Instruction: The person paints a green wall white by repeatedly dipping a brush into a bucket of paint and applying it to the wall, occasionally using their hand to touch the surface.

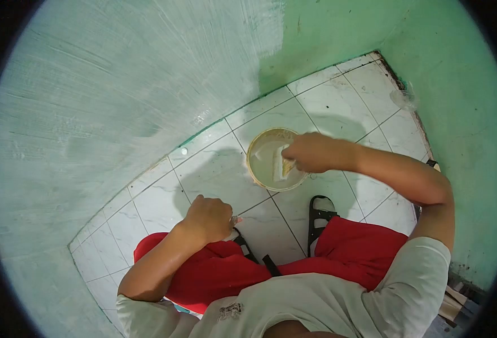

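Observation:
A round tub (pixel 250 163) with whitish liquid stands on the tiled floor. Over its right side, my right hand (pixel 311 152) is closed on a brush (pixel 280 163), whose pale head is inside the tub. My left hand (pixel 209 218) is closed above my knee, to the lower left of the tub. Something small and pinkish (pixel 237 220) shows at the edge of that hand; I cannot make out what it is.
The wall (pixel 130 73) on the left bears streaky whitish paint, with plain green farther right. A crumpled clear plastic piece (pixel 403 99) lies by the right wall. My sandalled foot (pixel 319 219) is below the tub. Cardboard-like pieces (pixel 452 304) lie at the lower right.

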Demonstrator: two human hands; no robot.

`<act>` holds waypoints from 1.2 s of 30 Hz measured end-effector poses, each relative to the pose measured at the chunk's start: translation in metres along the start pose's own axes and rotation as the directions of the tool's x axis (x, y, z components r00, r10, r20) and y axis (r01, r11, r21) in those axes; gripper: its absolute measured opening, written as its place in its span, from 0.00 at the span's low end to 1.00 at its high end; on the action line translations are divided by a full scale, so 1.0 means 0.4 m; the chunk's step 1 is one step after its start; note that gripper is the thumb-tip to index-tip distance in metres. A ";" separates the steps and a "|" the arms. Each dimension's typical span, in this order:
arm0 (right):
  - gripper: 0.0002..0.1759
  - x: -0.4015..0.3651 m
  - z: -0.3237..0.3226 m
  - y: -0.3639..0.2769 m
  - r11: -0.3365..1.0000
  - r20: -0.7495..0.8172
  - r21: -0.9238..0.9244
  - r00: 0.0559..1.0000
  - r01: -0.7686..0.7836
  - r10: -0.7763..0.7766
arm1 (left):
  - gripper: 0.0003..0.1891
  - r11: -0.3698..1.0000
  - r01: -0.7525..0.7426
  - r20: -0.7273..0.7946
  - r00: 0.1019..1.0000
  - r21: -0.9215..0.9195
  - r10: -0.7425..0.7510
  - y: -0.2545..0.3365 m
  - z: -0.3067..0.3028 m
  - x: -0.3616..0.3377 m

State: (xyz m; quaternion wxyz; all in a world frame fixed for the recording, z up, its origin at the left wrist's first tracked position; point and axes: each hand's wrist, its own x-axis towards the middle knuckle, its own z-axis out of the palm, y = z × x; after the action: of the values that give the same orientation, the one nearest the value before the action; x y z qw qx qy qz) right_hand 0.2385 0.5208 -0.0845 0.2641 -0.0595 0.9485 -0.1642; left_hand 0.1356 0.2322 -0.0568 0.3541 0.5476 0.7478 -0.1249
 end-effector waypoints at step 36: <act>0.16 -0.067 -0.082 -0.032 0.969 0.044 0.159 0.982 -0.188 0.183 | 0.22 0.995 -0.092 0.052 0.995 0.040 0.090 0.011 -0.010 -0.035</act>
State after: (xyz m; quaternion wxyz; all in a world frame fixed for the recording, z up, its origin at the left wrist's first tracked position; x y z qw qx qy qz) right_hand 0.2446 0.5234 -0.0407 0.2960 0.0490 0.9295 -0.2148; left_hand 0.1402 0.2259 -0.0439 0.3663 0.5851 0.7102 -0.1379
